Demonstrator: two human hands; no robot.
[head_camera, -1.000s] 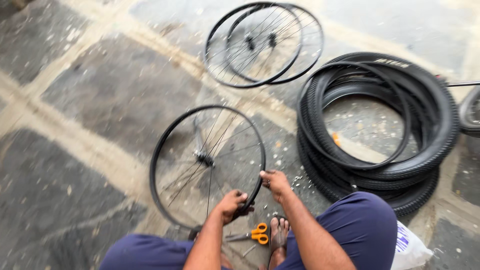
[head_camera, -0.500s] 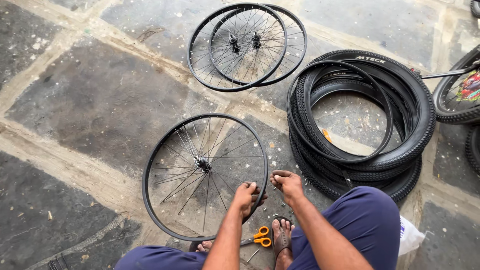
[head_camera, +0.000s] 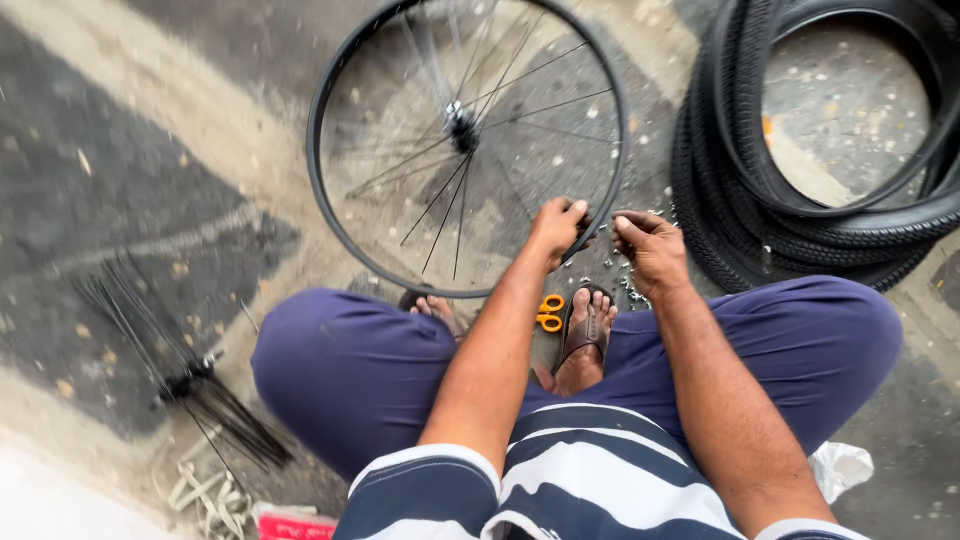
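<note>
A black bicycle wheel rim (head_camera: 330, 210) with thin spokes and a hub (head_camera: 462, 125) stands on the stone floor in front of my knees. My left hand (head_camera: 556, 228) grips the rim's near right edge. Just right of it, my right hand (head_camera: 648, 245) has its fingers pinched together close to the same edge; whether it holds something small I cannot tell. Orange-handled scissors (head_camera: 549, 312) lie on the floor between my feet, below both hands.
A stack of black tyres (head_camera: 800, 215) lies at the right. A bundle of loose black spokes (head_camera: 190, 380) lies on the floor at the left. Small metal bits (head_camera: 632, 290) are scattered by my right foot. A white bag (head_camera: 838, 466) lies at lower right.
The view has tilted down and closer; the far pair of wheels has left the frame. My hands stay at the rim's near edge. The spoke bundle has come into view.
</note>
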